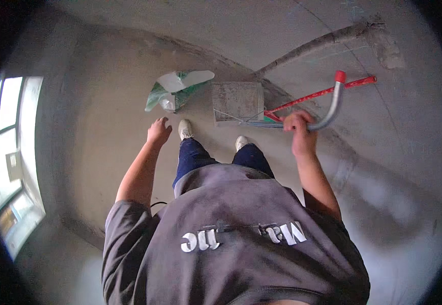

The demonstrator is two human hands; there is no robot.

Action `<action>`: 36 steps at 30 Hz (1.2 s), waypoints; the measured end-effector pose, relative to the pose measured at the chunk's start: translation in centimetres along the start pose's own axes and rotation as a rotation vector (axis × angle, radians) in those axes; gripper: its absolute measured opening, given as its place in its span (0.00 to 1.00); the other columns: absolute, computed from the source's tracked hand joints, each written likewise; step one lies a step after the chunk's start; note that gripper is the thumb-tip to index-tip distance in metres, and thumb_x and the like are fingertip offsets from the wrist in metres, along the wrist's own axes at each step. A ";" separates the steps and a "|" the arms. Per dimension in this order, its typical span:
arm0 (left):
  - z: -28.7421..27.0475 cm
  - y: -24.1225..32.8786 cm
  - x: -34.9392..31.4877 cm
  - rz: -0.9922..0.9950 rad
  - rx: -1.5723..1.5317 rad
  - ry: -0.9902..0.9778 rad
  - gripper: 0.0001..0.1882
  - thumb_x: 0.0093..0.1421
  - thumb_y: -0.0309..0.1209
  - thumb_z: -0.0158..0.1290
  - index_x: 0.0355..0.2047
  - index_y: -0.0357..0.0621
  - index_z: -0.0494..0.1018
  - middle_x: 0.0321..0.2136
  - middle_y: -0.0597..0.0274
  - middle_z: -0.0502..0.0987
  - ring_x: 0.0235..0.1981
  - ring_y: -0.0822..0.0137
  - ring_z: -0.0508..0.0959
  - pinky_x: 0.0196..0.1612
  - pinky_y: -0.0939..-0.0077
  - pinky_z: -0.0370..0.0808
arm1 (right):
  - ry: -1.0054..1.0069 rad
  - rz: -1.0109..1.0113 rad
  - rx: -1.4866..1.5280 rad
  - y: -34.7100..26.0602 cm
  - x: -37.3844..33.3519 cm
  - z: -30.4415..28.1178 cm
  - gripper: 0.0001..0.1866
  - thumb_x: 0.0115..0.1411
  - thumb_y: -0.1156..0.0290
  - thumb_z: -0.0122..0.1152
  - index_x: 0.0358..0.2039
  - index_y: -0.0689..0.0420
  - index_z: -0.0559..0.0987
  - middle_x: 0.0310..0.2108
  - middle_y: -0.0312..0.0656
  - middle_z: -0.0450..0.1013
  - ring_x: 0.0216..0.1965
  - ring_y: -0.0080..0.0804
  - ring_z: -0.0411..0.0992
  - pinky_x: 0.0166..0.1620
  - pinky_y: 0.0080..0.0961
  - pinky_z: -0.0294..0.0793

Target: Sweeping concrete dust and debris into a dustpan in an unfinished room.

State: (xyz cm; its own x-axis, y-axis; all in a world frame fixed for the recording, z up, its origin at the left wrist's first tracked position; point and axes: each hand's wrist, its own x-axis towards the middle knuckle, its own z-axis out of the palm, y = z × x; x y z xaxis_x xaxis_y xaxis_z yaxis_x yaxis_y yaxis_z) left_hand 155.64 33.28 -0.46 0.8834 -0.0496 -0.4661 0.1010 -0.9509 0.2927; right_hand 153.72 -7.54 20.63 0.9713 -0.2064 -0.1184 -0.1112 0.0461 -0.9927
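Observation:
My right hand (298, 122) is wrapped round a silvery metal tube (332, 107), bent into a hook, with a red cap on its raised end. The straight part of the tube runs left from my fist toward a grey, dusty box-like block (238, 96); what its far end joins, I cannot make out. Just behind it, a red pole (322, 93) slants up to the right against the wall. My left hand (159, 131) hangs empty with loosely bent fingers, close to a crumpled green and white plastic bag (177, 90) but apart from it.
My shoes (185, 129) stand on the bare floor between the bag and the block. The rough wall (302, 46) rises beyond them, with a plastered-over channel (312, 47) running along it. A bright window (15, 137) is at the far left.

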 end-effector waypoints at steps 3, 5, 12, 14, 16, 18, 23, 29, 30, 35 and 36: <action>6.3 -2.3 -8.3 -0.186 -0.466 0.062 0.20 0.54 0.37 0.50 0.46 0.45 0.69 0.42 0.52 0.74 0.45 0.54 0.74 0.47 0.61 0.70 | -0.223 -0.035 -0.058 2.7 0.1 -1.0 0.13 0.58 0.67 0.50 0.18 0.58 0.67 0.14 0.33 0.63 0.20 0.22 0.63 0.33 0.25 0.67; 9.2 -0.6 -14.5 -0.465 -0.619 0.179 0.18 0.54 0.36 0.50 0.44 0.43 0.70 0.37 0.52 0.77 0.41 0.55 0.76 0.44 0.64 0.72 | -0.388 -0.101 -0.079 3.0 1.2 -0.4 0.14 0.58 0.67 0.50 0.18 0.59 0.67 0.14 0.33 0.63 0.19 0.22 0.63 0.31 0.23 0.66; 20.9 10.6 -39.0 -0.691 -0.824 0.252 0.20 0.55 0.36 0.51 0.47 0.43 0.70 0.44 0.51 0.74 0.49 0.58 0.72 0.51 0.66 0.68 | -0.913 -0.191 -0.288 0.9 -5.9 4.0 0.18 0.58 0.65 0.53 0.14 0.58 0.64 0.14 0.30 0.56 0.19 0.18 0.54 0.23 0.21 0.56; 21.7 12.7 -42.8 -0.802 -0.795 0.433 0.19 0.56 0.35 0.50 0.47 0.41 0.69 0.47 0.51 0.71 0.51 0.58 0.70 0.53 0.66 0.66 | -1.053 -0.090 -0.342 1.0 -9.6 4.5 0.18 0.57 0.64 0.54 0.14 0.58 0.64 0.13 0.31 0.56 0.19 0.18 0.54 0.23 0.21 0.56; 21.5 15.1 -45.0 -0.814 -0.715 0.856 0.19 0.57 0.35 0.49 0.47 0.39 0.69 0.47 0.51 0.72 0.49 0.57 0.71 0.53 0.67 0.66 | -1.185 -0.125 -0.356 1.6 -12.9 3.3 0.18 0.57 0.64 0.54 0.15 0.59 0.65 0.14 0.32 0.57 0.19 0.19 0.56 0.23 0.23 0.58; 18.8 17.8 -46.4 -0.738 -1.016 1.018 0.19 0.60 0.39 0.47 0.46 0.38 0.69 0.46 0.51 0.72 0.48 0.59 0.71 0.53 0.68 0.65 | -1.429 -0.190 -0.401 1.9 -16.7 3.1 0.17 0.57 0.63 0.55 0.17 0.59 0.67 0.15 0.32 0.59 0.20 0.20 0.57 0.24 0.24 0.60; 10.7 28.3 -48.8 -0.005 -1.779 1.238 0.33 0.62 0.56 0.36 0.56 0.41 0.58 0.47 0.54 0.70 0.51 0.63 0.68 0.53 0.69 0.63 | -1.786 -0.340 -0.543 4.2 -25.1 1.1 0.13 0.57 0.61 0.56 0.30 0.59 0.71 0.22 0.41 0.66 0.23 0.30 0.63 0.29 0.28 0.65; 15.7 33.0 -54.9 0.092 -2.128 1.254 0.24 0.62 0.53 0.41 0.44 0.43 0.63 0.30 0.59 0.71 0.34 0.67 0.72 0.41 0.72 0.69 | -2.003 -0.470 -0.480 9.6 -35.2 -3.2 0.17 0.52 0.67 0.61 0.39 0.58 0.69 0.31 0.49 0.70 0.34 0.46 0.71 0.37 0.32 0.70; 17.2 33.0 -56.4 0.129 -2.252 1.198 0.21 0.62 0.51 0.43 0.37 0.44 0.65 0.24 0.62 0.69 0.28 0.68 0.72 0.36 0.73 0.70 | -2.084 -0.497 -0.567 10.0 -36.8 -4.8 0.22 0.51 0.64 0.62 0.43 0.60 0.68 0.35 0.51 0.70 0.39 0.48 0.70 0.42 0.34 0.69; 28.2 34.6 -61.1 -0.444 -2.175 1.469 0.18 0.60 0.48 0.47 0.22 0.51 0.60 0.11 0.71 0.59 0.15 0.72 0.63 0.25 0.74 0.66 | -2.300 -0.862 -0.826 13.0 -37.9 -9.8 0.31 0.50 0.59 0.61 0.52 0.61 0.65 0.51 0.51 0.65 0.54 0.45 0.63 0.56 0.37 0.62; 30.3 35.3 -61.9 -0.506 -2.210 1.539 0.19 0.59 0.49 0.47 0.20 0.52 0.59 0.11 0.72 0.57 0.14 0.72 0.61 0.23 0.74 0.65 | -2.294 -0.745 -1.046 12.7 -36.5 -9.6 0.31 0.50 0.60 0.62 0.52 0.61 0.66 0.51 0.50 0.65 0.54 0.45 0.63 0.56 0.37 0.63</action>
State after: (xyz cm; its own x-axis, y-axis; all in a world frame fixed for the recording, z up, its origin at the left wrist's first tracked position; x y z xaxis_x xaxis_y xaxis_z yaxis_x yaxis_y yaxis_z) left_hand 90.66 -6.52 13.39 0.1649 0.8592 -0.4844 -0.5009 0.4960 0.7093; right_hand 114.86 -8.76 12.13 -0.4809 0.7669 -0.4249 0.7608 0.1242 -0.6370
